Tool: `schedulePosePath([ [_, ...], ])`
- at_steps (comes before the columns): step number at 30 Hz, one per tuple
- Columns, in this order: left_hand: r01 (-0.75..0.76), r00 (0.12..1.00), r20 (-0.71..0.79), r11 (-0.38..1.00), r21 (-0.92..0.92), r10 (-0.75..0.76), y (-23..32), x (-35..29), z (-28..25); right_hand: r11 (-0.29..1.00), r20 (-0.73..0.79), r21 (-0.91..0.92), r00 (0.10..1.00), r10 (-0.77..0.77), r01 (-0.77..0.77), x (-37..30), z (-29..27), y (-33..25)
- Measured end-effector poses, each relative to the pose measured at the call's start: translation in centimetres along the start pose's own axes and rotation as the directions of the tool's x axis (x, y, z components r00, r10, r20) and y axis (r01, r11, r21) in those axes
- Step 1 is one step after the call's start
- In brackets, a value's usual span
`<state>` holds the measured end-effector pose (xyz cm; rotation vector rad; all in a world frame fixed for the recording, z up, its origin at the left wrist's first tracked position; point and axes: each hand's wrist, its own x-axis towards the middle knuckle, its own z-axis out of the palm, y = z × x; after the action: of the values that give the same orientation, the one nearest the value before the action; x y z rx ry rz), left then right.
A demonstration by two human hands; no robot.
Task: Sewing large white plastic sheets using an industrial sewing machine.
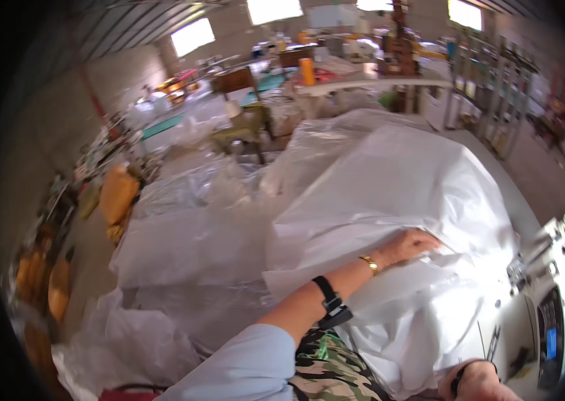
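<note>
At the near edge, the right hand (479, 384) is cut off by the frame, so whether it holds anything cannot be told. Beyond it the left hand (410, 246) lies on the white sheet (389, 180), fingers loosely bent together, possibly pinching a fold. The sheet spreads over the bench (513, 190), reaching the sewing machine (563, 301). The step in hand seems to be positioning it there; the next move calls for flattened folds. Farther off stands a chair (245, 127).
</note>
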<state>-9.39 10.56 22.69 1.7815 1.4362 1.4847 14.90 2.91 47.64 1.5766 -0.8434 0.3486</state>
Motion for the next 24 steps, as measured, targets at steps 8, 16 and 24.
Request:
schedulePosePath([
  [8,0.117,0.993,-0.003,0.993,-0.030,-0.117,1.0,-0.1,-1.6,0.634,-0.057,-0.652,0.860,0.507,-0.416,-1.3,1.4,-4.6],
  [16,0.108,0.990,0.093,0.993,-0.049,-0.104,2.1,0.8,-0.9,-0.521,-0.744,-0.430,-0.038,0.667,-0.737,-7.9,3.6,-11.8],
  [24,-0.020,0.995,0.094,0.998,-0.060,0.026,0.9,0.6,-1.5,-0.720,-0.853,0.106,-0.434,0.289,-0.686,-15.2,12.3,-17.5],
])
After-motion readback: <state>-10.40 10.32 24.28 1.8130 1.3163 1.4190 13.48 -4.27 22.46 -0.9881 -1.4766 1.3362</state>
